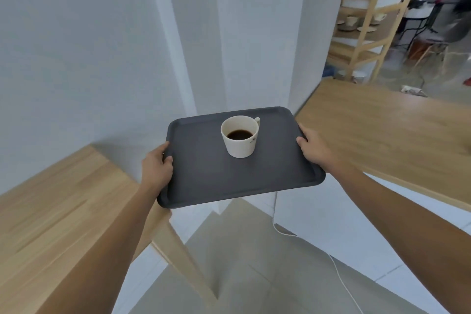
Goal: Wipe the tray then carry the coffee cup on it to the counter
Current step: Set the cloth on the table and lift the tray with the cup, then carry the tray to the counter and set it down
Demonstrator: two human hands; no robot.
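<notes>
A dark grey rectangular tray [204,176] is held level in the air between two wooden surfaces. On its far half stands a cream coffee cup [240,146] with dark coffee inside, upright, its handle pointing away to the right. My left hand [156,164] grips the tray's left edge, thumb on top. My right hand [314,148] grips the right edge the same way. The fingers of both hands are hidden under the tray.
A wooden table [58,211] lies at lower left, a wooden counter top [382,130] at right. White wall panels rise straight ahead. A white cable [339,273] trails across the grey floor below. A wooden shelf [367,28] with dishes stands far right.
</notes>
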